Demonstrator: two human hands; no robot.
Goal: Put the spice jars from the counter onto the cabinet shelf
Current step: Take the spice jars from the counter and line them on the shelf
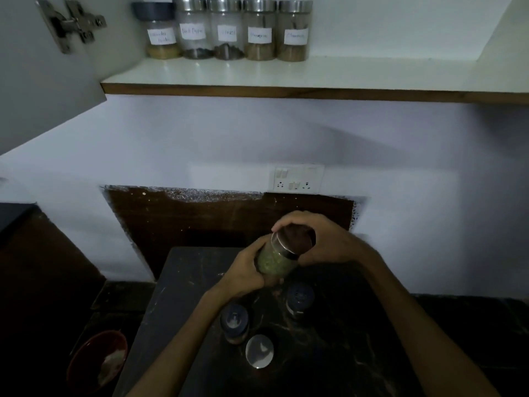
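Over on the far left, the open cabinet door [43,67] hangs with its metal hinge [71,22] showing, and low down a red bowl [96,359] with something pale inside sits beside the dark surface [186,282]. Moving in along the cabinet shelf [286,75], five labelled spice jars stand touching in a row at the back: a grey-lidded jar [160,31] first, then four steel-lidded jars [243,30], the labels too blurred to read surely. Below the shelf runs a pale wall [200,133], with a dark brown panel [214,219] rising behind the surface and a white switch plate [296,179] just above it.

Now the action at centre: the left hand [243,272] is wrapped around the glass body of a held jar [276,257] of green-yellow spice, lifted clear of the surface and tilted. The right hand [317,239] curls over its steel lid [292,242], fingers cupped round the rim. Both hands have it firmly.

Beneath them on the surface, a dark-capped jar [234,323] stands nearest the left forearm, a round steel-topped jar [259,351] just beside it toward the camera, and another dark-capped jar [299,300] stands further right, apart from the pair. Rightward, the surface falls into deep shadow.
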